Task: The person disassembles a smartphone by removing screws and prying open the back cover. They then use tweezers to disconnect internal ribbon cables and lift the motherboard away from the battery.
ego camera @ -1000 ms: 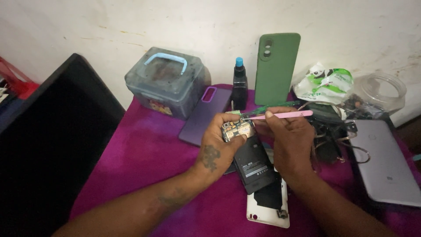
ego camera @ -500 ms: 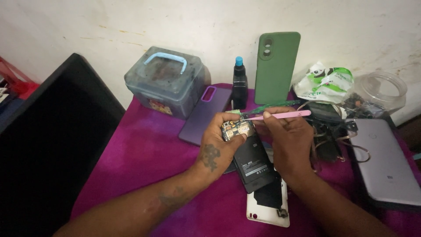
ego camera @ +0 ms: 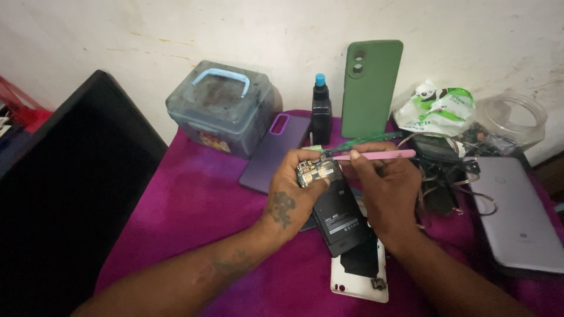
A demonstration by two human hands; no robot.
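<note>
Two hands work a small circuit board above an opened phone on a magenta cloth.

Taking the opened phone (ego camera: 358, 267) as landmark: a black screen (ego camera: 70, 194) fills the far left, cut off by the frame; a silver laptop (ego camera: 517, 217) lies to the right, partly out of view. Behind stand a grey box (ego camera: 220, 108), a green case (ego camera: 371, 88), a purple case (ego camera: 276, 151) and a dark bottle (ego camera: 321, 111). Tangled cables right of the phone are hard to make out. The left hand (ego camera: 294, 194) pinches the board (ego camera: 316, 172) just above the phone's battery; the right hand (ego camera: 388, 188), fingers closed, grips pink tweezers (ego camera: 376, 155), tips at the board.
</note>
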